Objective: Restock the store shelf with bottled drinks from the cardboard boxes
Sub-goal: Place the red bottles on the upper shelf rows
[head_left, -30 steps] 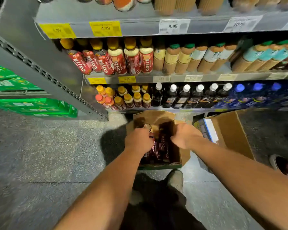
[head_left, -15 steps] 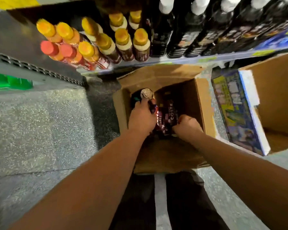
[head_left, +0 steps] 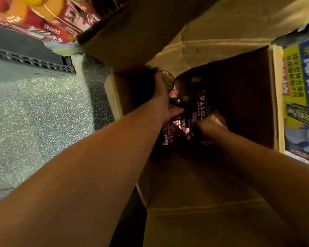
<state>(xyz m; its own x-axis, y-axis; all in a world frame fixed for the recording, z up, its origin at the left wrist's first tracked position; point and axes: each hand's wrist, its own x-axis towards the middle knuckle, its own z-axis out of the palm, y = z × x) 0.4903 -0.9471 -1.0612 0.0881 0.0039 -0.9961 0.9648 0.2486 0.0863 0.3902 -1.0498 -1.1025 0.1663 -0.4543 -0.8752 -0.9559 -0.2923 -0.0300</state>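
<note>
1. Head view: an open cardboard box point(head_left: 276, 104) stands on the speckled floor point(head_left: 34, 113), and both bare arms reach down into it.
2. The left hand point(head_left: 163, 98) has its fingers curled round a dark bottle point(head_left: 168, 82), whose round top shows just beyond the knuckles. The thumb lies stretched out to the right.
3. The right hand point(head_left: 210, 123) is deeper in the box, knuckles up. Its fingers are curled round a labelled bottle point(head_left: 202, 106) that sits among other dark bottles at the bottom.
4. Shelf bottles point(head_left: 48, 31) with red labels fill the top left corner, above the grey shelf base point(head_left: 32, 59).
5. A printed box point(head_left: 301, 86) in blue and yellow touches the cardboard box's right wall.
</note>
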